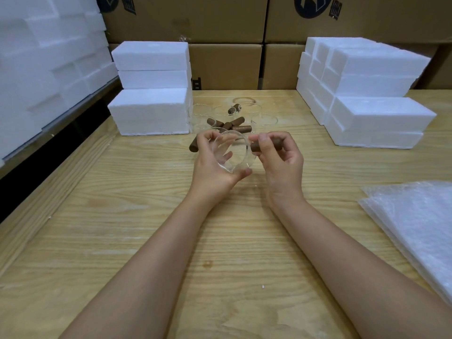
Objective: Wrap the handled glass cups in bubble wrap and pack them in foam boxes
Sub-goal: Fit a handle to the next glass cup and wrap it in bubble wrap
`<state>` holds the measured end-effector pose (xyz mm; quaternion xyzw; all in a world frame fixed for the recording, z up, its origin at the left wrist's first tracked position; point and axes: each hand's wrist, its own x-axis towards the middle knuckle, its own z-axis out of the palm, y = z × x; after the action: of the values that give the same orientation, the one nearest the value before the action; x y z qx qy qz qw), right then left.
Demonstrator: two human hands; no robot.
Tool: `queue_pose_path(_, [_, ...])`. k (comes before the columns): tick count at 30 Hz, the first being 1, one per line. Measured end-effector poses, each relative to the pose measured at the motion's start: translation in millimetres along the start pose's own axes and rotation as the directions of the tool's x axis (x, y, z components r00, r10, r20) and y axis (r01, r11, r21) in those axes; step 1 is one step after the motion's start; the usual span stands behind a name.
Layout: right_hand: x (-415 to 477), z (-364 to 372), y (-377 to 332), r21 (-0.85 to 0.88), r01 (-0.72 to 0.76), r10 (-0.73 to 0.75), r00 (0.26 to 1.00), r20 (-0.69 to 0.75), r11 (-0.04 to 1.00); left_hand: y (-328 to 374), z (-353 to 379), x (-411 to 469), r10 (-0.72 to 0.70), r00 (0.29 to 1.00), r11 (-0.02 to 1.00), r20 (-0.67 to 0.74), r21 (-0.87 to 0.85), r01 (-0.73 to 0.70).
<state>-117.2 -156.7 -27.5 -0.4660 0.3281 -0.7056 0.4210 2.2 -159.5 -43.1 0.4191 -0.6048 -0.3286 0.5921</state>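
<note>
Cup (232,152) is up over the table (146,216), held in both hands. L hand (210,167) curls round it; R hand (278,162) pinches its brown handle (267,143). Foam boxes (151,111) & more cups (265,120) sit behind, bubble wrap (415,228) at right.

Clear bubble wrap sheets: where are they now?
Head view: the stack of clear bubble wrap sheets lies on the pale wooden table at its near right, in front of the right-hand white foam boxes.

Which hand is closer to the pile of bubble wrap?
The right hand, gripping the brown handle, is nearer the bubble wrap. The left hand, holding the glass cup, sits farther left.
</note>
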Motion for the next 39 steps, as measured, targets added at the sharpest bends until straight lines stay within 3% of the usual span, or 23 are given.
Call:
queue_pose_path(9, [0.5, -1.5, -2.9, 0.1, -0.158, 0.159, 0.987, -0.006, 0.982, -0.9, 1.1, -0.8, 0.158, 0.985, 0.968, -0.075, 0.208, -0.139])
queue_pose_path(15, [1.0, -2.8, -2.0, 0.099, -0.201, 0.205, 0.978, -0.034, 0.975, 0.0, 1.3, -0.7, 0.213, 0.973, 0.949, -0.086, 0.254, -0.185])
queue_pose_path(29, [0.4, 0.4, -3.1, 0.015, -0.116, 0.116, 0.993, -0.01, 0.993, -4.4, -2.7, 2.6, -0.013, 1.0, 0.999, -0.006, -0.032, 0.012])
queue_pose_path(39, [7.6, -5.5, 0.7, 0.053, -0.193, 0.198, 0.975, -0.1, 0.98, 1.0, -2.6, 0.8, -0.025, 0.999, 0.999, -0.039, 0.025, 0.026])
